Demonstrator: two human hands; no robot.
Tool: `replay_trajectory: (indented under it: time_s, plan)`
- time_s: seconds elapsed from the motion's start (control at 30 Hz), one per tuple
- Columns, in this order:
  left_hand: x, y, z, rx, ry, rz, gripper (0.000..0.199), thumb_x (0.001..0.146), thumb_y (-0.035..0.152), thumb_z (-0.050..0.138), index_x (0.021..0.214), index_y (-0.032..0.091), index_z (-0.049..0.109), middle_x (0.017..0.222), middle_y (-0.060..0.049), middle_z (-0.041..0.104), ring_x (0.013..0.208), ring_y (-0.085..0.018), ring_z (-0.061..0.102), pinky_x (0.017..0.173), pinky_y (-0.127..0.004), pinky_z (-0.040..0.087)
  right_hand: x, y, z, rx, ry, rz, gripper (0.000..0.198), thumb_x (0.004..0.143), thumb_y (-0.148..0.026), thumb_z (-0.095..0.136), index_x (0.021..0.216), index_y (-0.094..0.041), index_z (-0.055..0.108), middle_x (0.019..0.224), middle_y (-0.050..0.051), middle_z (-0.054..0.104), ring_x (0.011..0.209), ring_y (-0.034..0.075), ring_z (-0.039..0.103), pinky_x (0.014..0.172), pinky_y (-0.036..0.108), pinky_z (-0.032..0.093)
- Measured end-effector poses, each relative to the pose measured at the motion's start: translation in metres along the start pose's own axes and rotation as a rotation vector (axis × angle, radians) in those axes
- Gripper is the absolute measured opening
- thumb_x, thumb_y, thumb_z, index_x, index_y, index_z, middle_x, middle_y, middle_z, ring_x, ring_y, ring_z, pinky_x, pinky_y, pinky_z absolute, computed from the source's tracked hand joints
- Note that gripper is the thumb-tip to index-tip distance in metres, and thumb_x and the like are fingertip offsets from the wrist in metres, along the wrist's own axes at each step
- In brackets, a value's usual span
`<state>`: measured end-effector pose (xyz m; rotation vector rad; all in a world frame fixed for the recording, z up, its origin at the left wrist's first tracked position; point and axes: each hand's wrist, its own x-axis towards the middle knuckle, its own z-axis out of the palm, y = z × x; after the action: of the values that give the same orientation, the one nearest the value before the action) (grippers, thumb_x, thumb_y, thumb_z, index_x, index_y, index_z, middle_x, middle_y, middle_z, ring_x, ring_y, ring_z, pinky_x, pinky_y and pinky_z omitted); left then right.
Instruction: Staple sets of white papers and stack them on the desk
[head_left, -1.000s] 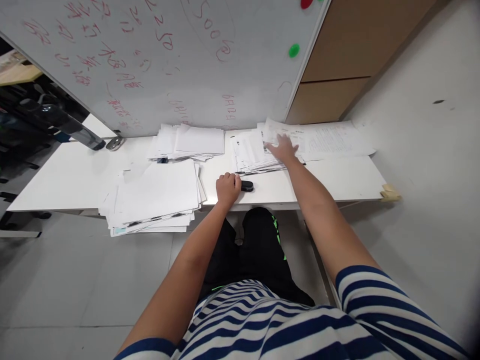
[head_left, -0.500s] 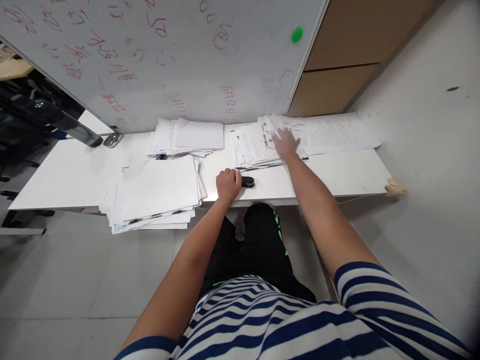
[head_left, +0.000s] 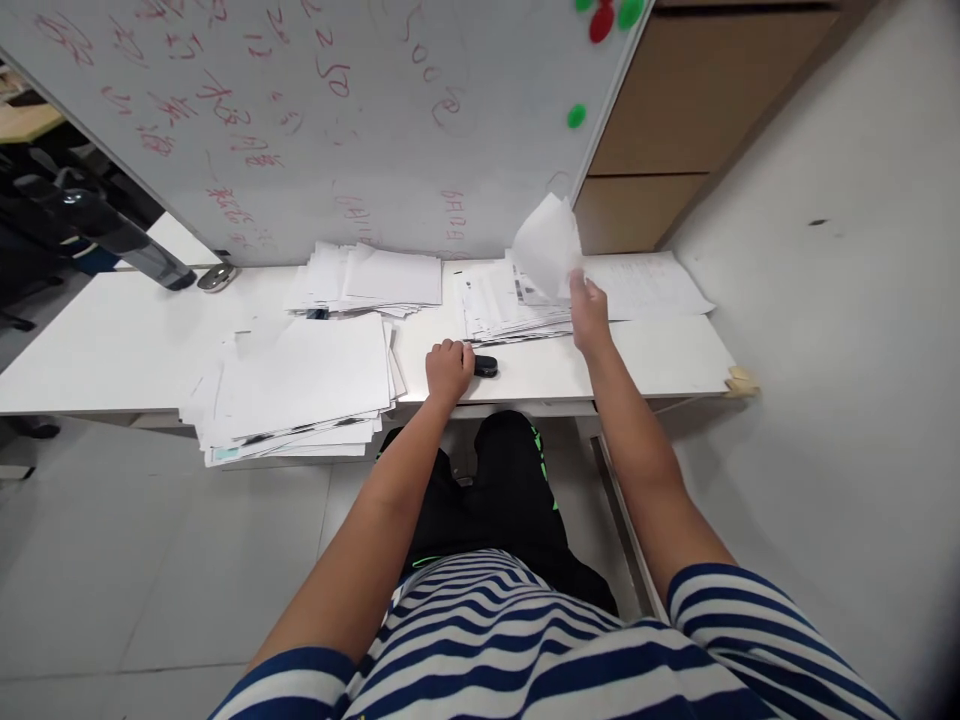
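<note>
Hands: while the right hand (head_left: pixel 590 312) pinches a sheet of paper (head_left: pixel 550 245), the left hand (head_left: pixel 448 370) sits low at the table's front edge.
Right grip: mostly closed, thumb and fingers together on the sheet's lower right edge; exact finger layout can't tell.
Sheet: lifted and curved, blank face showing, above the right-hand stack (head_left: pixel 491 302), in front of the whiteboard (head_left: pixel 300 170).
Left grip: fingers curled over a black object (head_left: pixel 486 367); only its right end shows, rest hidden under the hand.
Black object: on the white table (head_left: pixel 660 362), just in front of the right-hand stack.
Right of stack: long sheet with writing (head_left: pixel 656 285), lying flat.
Left stacks: back stack (head_left: pixel 394 280) near the whiteboard; front stack (head_left: pixel 311 375) fanned, overhanging the table's front edge.
Far left: bottle (head_left: pixel 124 235), with a computer mouse (head_left: pixel 217 278) just beside its lower end.
</note>
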<state>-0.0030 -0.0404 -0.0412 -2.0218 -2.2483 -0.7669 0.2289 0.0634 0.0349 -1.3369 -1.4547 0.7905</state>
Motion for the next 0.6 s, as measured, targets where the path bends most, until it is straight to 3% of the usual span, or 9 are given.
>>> replay_trajectory:
  time_s: [0.17,0.27,0.33,0.4,0.47,0.53,0.6]
  plan:
    - [-0.002,-0.003,-0.007,-0.219,0.093,0.043,0.039,0.101,0.04,0.033,0.11,0.018,0.064,0.116,-0.016,0.066,0.116,-0.029,0.056,0.095,-0.041,0.037,-0.061,-0.039,-0.041,0.218,-0.159,0.007,0.079,0.082,-0.087,0.036,0.113,-0.023,0.07,0.105,0.008,0.074,0.112,0.028,0.067,0.093,0.042,0.056]
    - [-0.009,0.006,-0.028,-0.457,0.249,0.077,0.055,0.101,0.053,0.025,0.123,0.016,0.059,0.13,-0.018,0.062,0.131,-0.028,0.049,0.111,-0.044,0.031,-0.086,-0.051,-0.062,0.327,-0.243,0.032,0.069,0.078,-0.084,0.052,0.096,-0.022,0.074,0.093,0.007,0.076,0.102,0.028,0.069,0.09,0.042,0.057]
    - [-0.018,0.018,-0.049,-0.69,0.279,0.081,0.069,0.098,0.066,0.019,0.126,0.016,0.058,0.129,-0.018,0.061,0.127,-0.027,0.053,0.109,-0.043,0.036,-0.099,-0.056,-0.075,0.345,-0.299,0.049,0.063,0.076,-0.082,0.058,0.085,-0.022,0.075,0.086,0.006,0.076,0.097,0.028,0.07,0.086,0.042,0.058]
    - [-0.028,0.034,-0.072,-0.948,0.104,0.104,0.072,0.095,0.072,0.023,0.129,0.019,0.057,0.125,-0.015,0.064,0.116,-0.024,0.06,0.1,-0.038,0.045,-0.11,-0.058,-0.084,0.33,-0.352,0.06,0.059,0.076,-0.081,0.06,0.077,-0.023,0.074,0.08,0.005,0.075,0.092,0.028,0.07,0.082,0.041,0.058]
    - [-0.037,0.049,-0.091,-1.054,-0.16,0.102,0.06,0.09,0.07,0.047,0.119,0.021,0.065,0.112,-0.01,0.07,0.105,-0.023,0.064,0.091,-0.034,0.05,-0.118,-0.059,-0.089,0.304,-0.395,0.076,0.058,0.076,-0.079,0.06,0.072,-0.023,0.072,0.077,0.004,0.074,0.088,0.027,0.07,0.079,0.039,0.057]
    - [-0.044,0.058,-0.103,-1.085,-0.276,0.049,0.048,0.087,0.064,0.059,0.103,0.021,0.071,0.098,-0.006,0.072,0.093,-0.021,0.065,0.082,-0.031,0.05,-0.124,-0.057,-0.088,0.299,-0.395,0.082,0.06,0.077,-0.081,0.057,0.074,-0.023,0.073,0.077,0.004,0.074,0.088,0.028,0.071,0.077,0.039,0.057]
    - [-0.047,0.06,-0.108,-1.115,-0.286,-0.033,0.043,0.084,0.061,0.064,0.09,0.019,0.072,0.087,-0.003,0.071,0.081,-0.018,0.062,0.072,-0.028,0.048,-0.13,-0.054,-0.081,0.314,-0.342,0.062,0.071,0.079,-0.087,0.045,0.086,-0.024,0.075,0.083,0.006,0.075,0.093,0.028,0.071,0.078,0.039,0.058]
